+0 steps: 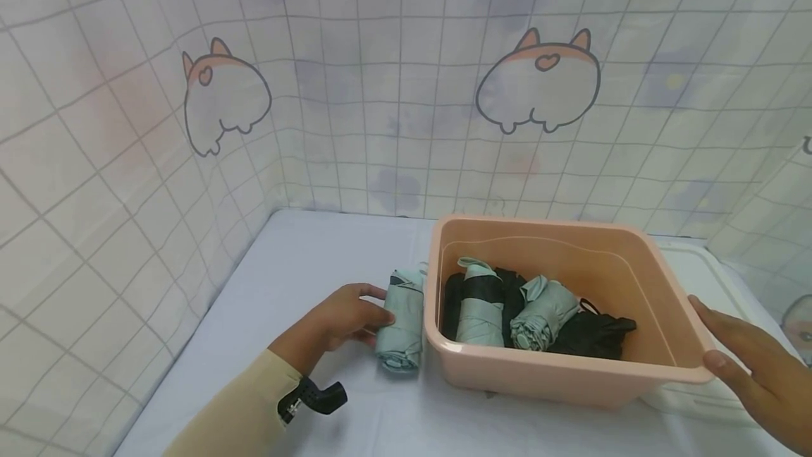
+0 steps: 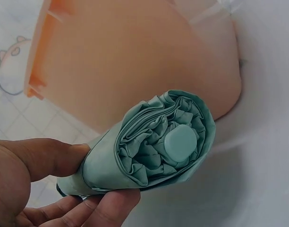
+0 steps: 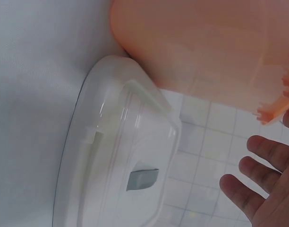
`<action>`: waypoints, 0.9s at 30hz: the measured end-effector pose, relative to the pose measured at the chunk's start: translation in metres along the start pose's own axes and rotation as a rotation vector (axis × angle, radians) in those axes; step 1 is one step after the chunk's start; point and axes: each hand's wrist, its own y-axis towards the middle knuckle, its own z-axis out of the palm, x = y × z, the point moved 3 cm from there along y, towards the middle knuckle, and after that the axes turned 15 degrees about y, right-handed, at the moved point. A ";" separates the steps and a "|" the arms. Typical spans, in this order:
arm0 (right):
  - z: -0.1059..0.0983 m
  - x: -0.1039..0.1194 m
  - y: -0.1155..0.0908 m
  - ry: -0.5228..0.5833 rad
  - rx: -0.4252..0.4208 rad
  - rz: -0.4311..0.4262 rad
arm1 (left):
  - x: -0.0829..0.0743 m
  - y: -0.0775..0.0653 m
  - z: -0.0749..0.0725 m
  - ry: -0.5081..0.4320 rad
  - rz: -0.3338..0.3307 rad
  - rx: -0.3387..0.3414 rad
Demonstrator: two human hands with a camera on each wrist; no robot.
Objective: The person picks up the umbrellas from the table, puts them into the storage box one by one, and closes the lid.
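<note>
My left hand [image 1: 349,316] grips a folded mint-green umbrella [image 1: 401,330], thumb on one side and fingers on the other. Its round end cap [image 2: 180,143] and bunched folds face the left wrist camera. The umbrella is beside the left wall of a peach plastic bin [image 1: 539,358]. My right hand [image 1: 758,365] is at the bin's right rim, fingers extended and spread, with fingertips at the edge. Inside the bin are a mint umbrella with a black band [image 1: 480,323], another rolled mint umbrella [image 1: 549,310] and a black cloth bundle [image 1: 593,336].
A white plastic lid [image 3: 130,142] with a grey latch [image 3: 143,179] lies to the right of the bin, partly beneath it. White cloth [image 1: 330,252] covers the table. A grid-patterned curtain [image 1: 380,90] with cartoon animals hangs along the back and left.
</note>
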 end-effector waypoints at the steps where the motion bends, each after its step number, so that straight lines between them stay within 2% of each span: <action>1: 0.000 0.000 0.000 0.000 0.000 -0.003 | -0.001 0.000 -0.002 -0.001 0.003 -0.004; 18: 0.002 0.004 0.000 -0.010 0.044 0.094 | -0.027 -0.021 -0.027 -0.037 0.062 -0.025; 27: 0.002 0.005 0.000 -0.020 0.049 0.106 | -0.040 -0.030 -0.038 -0.023 0.083 -0.048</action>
